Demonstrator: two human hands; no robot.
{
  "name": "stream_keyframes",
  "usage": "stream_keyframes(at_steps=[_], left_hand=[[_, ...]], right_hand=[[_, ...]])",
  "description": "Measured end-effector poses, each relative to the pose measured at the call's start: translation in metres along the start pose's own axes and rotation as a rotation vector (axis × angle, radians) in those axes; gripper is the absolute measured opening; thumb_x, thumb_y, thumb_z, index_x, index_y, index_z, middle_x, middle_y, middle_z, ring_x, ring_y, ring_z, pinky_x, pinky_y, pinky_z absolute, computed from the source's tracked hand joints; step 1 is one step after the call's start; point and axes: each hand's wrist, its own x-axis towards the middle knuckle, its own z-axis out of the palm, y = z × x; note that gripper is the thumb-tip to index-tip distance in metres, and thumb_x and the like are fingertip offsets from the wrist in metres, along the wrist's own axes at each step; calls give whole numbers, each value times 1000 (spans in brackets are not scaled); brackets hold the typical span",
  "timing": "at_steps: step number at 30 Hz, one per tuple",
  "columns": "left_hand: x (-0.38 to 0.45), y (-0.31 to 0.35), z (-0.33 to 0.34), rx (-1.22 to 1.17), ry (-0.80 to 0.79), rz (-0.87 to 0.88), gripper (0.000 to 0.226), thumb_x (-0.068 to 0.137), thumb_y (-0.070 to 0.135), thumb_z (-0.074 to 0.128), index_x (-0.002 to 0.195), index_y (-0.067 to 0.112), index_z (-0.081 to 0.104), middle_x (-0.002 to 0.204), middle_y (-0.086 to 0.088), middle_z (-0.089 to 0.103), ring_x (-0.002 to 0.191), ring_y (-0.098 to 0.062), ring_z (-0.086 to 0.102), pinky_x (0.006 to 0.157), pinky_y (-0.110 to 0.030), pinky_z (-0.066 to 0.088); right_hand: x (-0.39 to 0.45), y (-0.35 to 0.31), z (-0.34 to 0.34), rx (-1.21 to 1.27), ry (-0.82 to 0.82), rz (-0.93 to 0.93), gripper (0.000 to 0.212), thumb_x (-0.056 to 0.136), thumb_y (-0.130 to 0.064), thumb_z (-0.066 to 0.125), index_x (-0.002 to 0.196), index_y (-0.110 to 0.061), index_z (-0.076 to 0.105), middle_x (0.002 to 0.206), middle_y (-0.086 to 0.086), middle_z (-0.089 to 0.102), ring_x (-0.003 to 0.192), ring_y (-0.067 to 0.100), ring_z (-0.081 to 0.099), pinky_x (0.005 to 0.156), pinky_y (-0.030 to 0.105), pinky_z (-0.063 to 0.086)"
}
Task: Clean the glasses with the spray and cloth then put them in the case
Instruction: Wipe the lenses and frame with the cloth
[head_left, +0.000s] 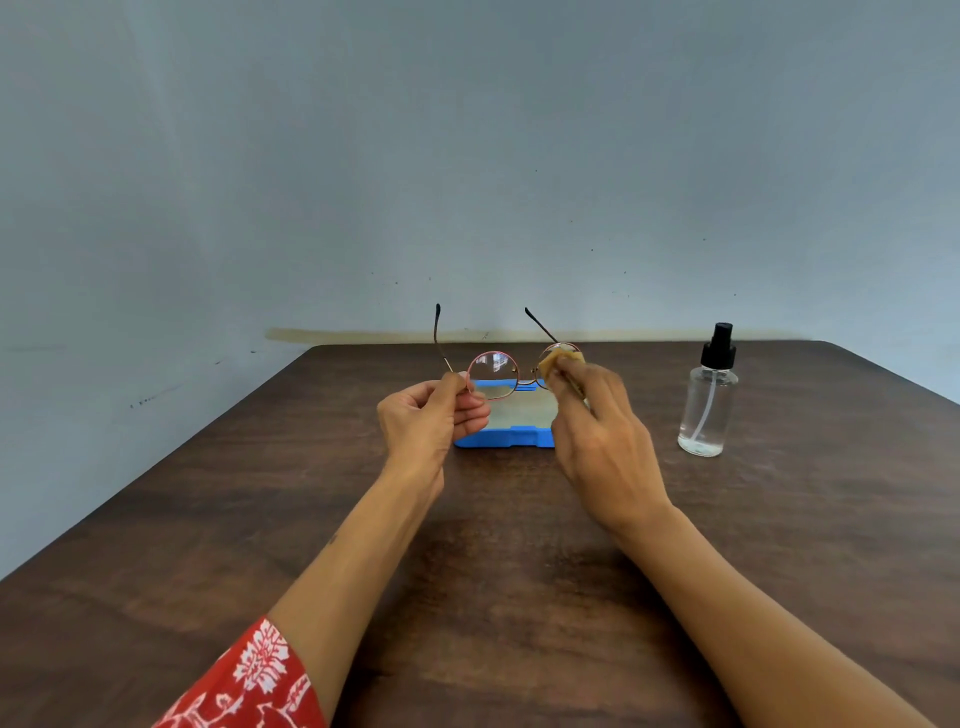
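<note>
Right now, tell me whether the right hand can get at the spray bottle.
Probably yes, once freed: the right hand pinches the cloth against the glasses; the spray bottle stands upright beside it, bare table between.

Both forearms reach forward, raised off the surface, hands level and near each other. Left hand (426, 421) palm turned inward, fingers curled, thumb and forefinger closed in a pinch grip. Right hand (602, 436) back facing up, fingers bent forward and down, fingertips pressed together. Left upper arm in red patterned sleeve (244, 680); right arm bare.
</note>
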Motion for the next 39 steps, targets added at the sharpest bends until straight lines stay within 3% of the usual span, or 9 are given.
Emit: stream_keyframes(at_steps=[9,13,16,19,22,24,31,37,39], left_hand=[[-2,-2,1,-3,19,6,16,85,9,64,71,2,66,51,-5,65,50,-16,66,53,-23,58],[-1,-2,1,-18,38,18,18,85,8,63,69,0,66,49,-5,65,47,-15,64,51,-23,57],[-1,-3,1,-14,37,10,17,85,8,63,69,1,66,49,-5,64,46,-14,64,51,-22,57],[0,-5,2,-17,37,2,18,85,7,63,68,1,65,48,-5,64,46,-15,64,50,-23,57],[0,-5,1,-20,37,-1,17,85,7,62,70,0,65,48,-5,64,46,-15,64,49,-23,57],[0,-5,1,-11,39,-1,16,85,8,63,71,-1,66,49,-5,64,46,-14,64,50,-22,57],[1,-5,0,-1,42,-8,17,85,8,63,70,1,66,51,-6,65,49,-15,65,51,-23,57],[1,-5,-1,12,45,-9,16,86,10,63,72,2,67,53,-6,66,50,-15,66,53,-24,58],[1,-3,-1,17,46,-1,16,86,10,63,72,2,67,52,-5,66,50,-14,66,53,-23,58]], right_hand=[[-2,-17,2,126,-102,-89,39,84,-5,45,117,7,60,116,17,61,110,24,50,90,31,50],[-4,-5,1,117,-47,82,37,80,2,56,116,6,61,116,17,60,111,22,46,81,28,51],[-5,1,1,110,-36,192,43,76,8,64,118,7,59,118,18,58,111,27,50,84,28,50],[-5,-4,2,116,-46,158,43,76,7,63,120,7,58,119,19,58,112,25,47,85,27,49],[-5,-13,4,149,-65,41,39,82,-2,49,118,7,59,119,20,58,113,23,46,88,30,48],[-6,-14,5,174,-78,21,41,82,-5,45,118,7,59,120,20,58,114,24,46,93,28,44],[-9,-5,5,229,-27,293,47,76,8,62,123,7,55,125,20,53,117,20,40,96,8,20],[-9,-15,4,186,-103,128,49,78,2,56,127,5,53,127,20,53,119,28,47,98,21,34],[-8,-14,3,201,-113,138,50,78,4,59,128,4,52,128,20,52,120,28,46,97,19,35]])
